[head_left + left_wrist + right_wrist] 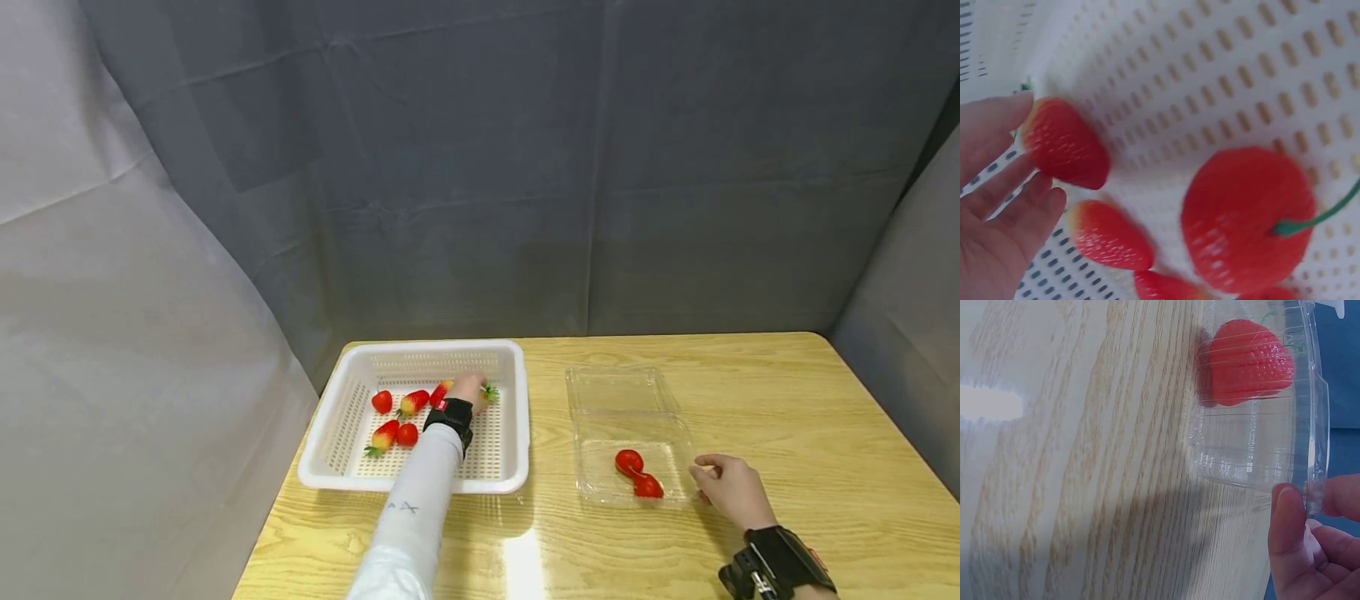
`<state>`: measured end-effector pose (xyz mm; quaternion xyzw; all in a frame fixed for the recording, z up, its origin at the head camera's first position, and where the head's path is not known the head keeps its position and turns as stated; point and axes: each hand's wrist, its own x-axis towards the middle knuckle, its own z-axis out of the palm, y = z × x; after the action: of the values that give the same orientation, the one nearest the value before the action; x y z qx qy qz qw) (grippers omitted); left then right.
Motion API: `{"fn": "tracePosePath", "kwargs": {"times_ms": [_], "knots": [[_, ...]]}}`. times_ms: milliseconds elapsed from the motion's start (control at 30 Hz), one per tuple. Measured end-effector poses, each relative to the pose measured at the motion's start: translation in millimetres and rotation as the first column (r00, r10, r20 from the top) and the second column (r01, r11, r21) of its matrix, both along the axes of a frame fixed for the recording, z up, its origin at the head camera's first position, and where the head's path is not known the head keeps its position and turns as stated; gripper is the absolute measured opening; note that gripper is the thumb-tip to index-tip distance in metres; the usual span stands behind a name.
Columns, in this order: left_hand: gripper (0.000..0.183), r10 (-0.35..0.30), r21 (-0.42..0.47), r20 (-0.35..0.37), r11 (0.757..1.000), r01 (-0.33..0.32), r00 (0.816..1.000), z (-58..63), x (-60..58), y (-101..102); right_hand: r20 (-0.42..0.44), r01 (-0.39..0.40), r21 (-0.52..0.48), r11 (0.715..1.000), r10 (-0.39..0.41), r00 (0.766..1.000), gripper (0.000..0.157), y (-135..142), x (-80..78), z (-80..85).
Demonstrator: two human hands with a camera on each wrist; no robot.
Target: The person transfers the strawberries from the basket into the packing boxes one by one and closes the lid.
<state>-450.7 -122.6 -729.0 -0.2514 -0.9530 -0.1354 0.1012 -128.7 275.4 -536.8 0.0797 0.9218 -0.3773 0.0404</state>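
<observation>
My left hand is inside the white basket. In the left wrist view its fingers curl around the leafy end of a strawberry, whose red tip stays uncovered; green leaves show beside the hand in the head view. Another strawberry lies just below it, and a round red fruit with a green stem is close to the camera. My right hand pinches the rim of an opened clear plastic container between thumb and fingers. Two red fruits lie together in that container.
More strawberries and round red fruits lie on the basket's slotted floor. The container's lid is folded back, away from me. Wooden table surrounds both, with a dark grey cloth behind.
</observation>
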Motion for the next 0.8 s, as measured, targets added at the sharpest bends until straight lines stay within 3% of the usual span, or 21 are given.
{"fn": "tracePosePath", "kwargs": {"times_ms": [100, 133, 200, 233, 467, 500, 567, 600, 633, 667, 733, 800], "knots": [[0.026, 0.018, -0.001, -0.023, 1.000, -0.018, 1.000, -8.5, 2.6, -1, 0.006, 0.002, -0.004, 1.000, -0.002, 1.000, 0.038, 0, 0.0, 0.7], [0.024, 0.031, -0.001, 0.026, 1.000, -0.031, 0.999, -5.8, 6.2, -1, 0.005, 0.004, -0.004, 1.000, -0.004, 1.000, 0.038, 0, 0.1, 1.0], [0.027, 0.063, -0.011, 0.046, 0.998, -0.062, 0.997, -5.7, 10.7, -1, 0.001, 0.005, -0.008, 1.000, -0.005, 1.000, 0.038, 0, 0.0, 1.4], [0.027, 0.068, -0.018, 0.082, 0.998, -0.066, 0.994, -1.3, 14.4, -2, 0.000, 0.005, -0.010, 1.000, -0.005, 1.000, 0.038, 0, 0.1, 1.7], [0.029, 0.035, 0.024, 0.023, 0.999, -0.035, 0.999, 15.7, 28.7, -1, -0.001, 0.015, -0.003, 1.000, -0.015, 1.000, 0.038, -1, 0.3, 0.2], [0.029, 0.041, 0.034, 0.041, 0.999, -0.042, 0.998, 18.6, 29.0, -2, 0.000, 0.015, -0.002, 1.000, -0.015, 1.000, 0.038, -1, 0.2, 0.1], [0.032, 0.094, 0.036, 0.163, 0.994, -0.101, 0.982, 38.2, 36.7, 1, 0.001, 0.013, -0.005, 1.000, -0.013, 1.000, 0.038, -1, -0.4, 0.2], [0.030, 0.076, 0.074, 0.127, 0.994, -0.086, 0.989, 40.2, 34.9, -2, 0.003, 0.012, -0.006, 1.000, -0.012, 1.000, 0.038, -1, -0.6, 0.4], [0.030, 0.083, 0.090, 0.140, 0.991, -0.096, 0.987, 48.9, 35.7, -2, 0.007, 0.011, -0.008, 1.000, -0.011, 1.000, 0.038, -1, -0.7, 0.8], [0.031, 0.111, 0.093, 0.202, 0.987, -0.132, 0.973, 64.2, 37.7, -1, 0.009, 0.010, -0.010, 1.000, -0.010, 1.000, 0.038, -1, -0.9, 0.9], [0.026, 0.099, 0.144, 0.156, 0.982, -0.122, 0.983, 91.6, 41.1, -1, 0.012, 0.012, -0.010, 1.000, -0.012, 1.000, 0.038, -1, -0.6, 1.1], [0.023, 0.089, 0.180, 0.095, 0.978, -0.105, 0.991, 131.5, 52.5, 5, 0.016, 0.013, -0.011, 1.000, -0.013, 1.000, 0.038, 0, 0.0, 1.3]]}}
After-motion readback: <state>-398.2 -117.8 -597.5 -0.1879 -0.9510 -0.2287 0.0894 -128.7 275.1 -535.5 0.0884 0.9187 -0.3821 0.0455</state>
